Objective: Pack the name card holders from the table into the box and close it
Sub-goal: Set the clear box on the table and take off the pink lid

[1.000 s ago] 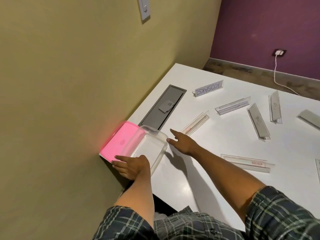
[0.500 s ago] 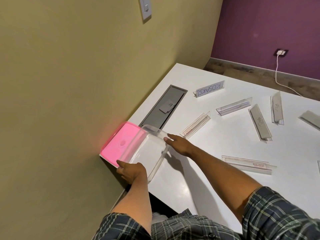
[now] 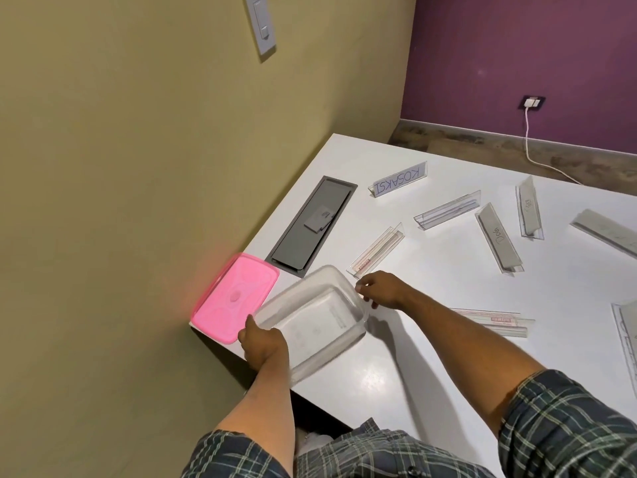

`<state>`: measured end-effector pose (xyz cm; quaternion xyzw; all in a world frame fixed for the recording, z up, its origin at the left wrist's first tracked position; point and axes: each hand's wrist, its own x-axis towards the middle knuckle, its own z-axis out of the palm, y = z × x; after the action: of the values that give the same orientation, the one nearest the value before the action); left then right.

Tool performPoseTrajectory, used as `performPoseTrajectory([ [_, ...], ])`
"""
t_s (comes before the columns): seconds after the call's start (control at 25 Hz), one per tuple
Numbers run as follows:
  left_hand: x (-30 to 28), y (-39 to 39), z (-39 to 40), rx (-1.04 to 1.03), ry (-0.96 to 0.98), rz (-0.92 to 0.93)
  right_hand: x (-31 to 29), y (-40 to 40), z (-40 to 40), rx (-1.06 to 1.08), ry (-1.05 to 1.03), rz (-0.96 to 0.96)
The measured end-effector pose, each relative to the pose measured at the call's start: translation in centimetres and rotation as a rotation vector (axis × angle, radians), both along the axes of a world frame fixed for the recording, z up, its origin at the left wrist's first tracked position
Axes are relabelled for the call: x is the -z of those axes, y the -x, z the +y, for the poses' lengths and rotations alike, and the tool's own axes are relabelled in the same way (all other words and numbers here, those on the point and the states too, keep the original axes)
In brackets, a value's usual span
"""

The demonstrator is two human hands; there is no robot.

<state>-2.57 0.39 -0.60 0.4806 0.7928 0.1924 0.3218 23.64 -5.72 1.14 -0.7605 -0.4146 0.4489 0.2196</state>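
Both hands have closed in on the clear box [image 3: 312, 317] since a moment ago, and it has slid rightward off the pink lid [image 3: 234, 301], which now lies bare at the near-left corner of the table [image 3: 431, 374], against the wall.

From the head view — the only one — the left hand [image 3: 263, 345] grips the box's near-left rim, fingers curled over it, while the right hand [image 3: 381, 289] pinches the far-right rim. The box sits empty, close to the table's near edge.

It looks like thin, light plastic: stiff enough to shift by the rims, probably slick, so a hold on opposite sides seems wise. The name card holders [image 3: 377, 251] lie scattered right and far of the box, well apart from each other — one reads KOSAKSI [image 3: 400, 179]. They appear light, rigid and brittle; taking each by its long edges should serve.

Open tabletop lies right of the box. On the left the table edge and the wall crowd in, and a grey cable hatch [image 3: 310, 224] lies just beyond the lid.
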Motion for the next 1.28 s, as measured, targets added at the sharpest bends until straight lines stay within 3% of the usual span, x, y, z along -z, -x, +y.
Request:
performPoseTrajectory([
  [0.12,-0.2,-1.2,-0.2,0.187,-0.016,0.010,0.4,-1.6,-2.9,0.071,-0.074,0.067],
  [0.4,-0.8,-8.1,-2.0,0.592,0.009,-0.039,1.5,-6.8,-12.3,0.233,-0.018,0.218],
  [0.76,-0.9,-15.0,-5.5,1.082,-0.004,0.072,2.0,-9.4,-21.7,0.598,-0.073,0.215],
  [1.28,-1.3,-17.0,-7.1,1.261,-0.002,0.091,3.6,-10.0,-25.7,0.668,-0.125,0.146],
])
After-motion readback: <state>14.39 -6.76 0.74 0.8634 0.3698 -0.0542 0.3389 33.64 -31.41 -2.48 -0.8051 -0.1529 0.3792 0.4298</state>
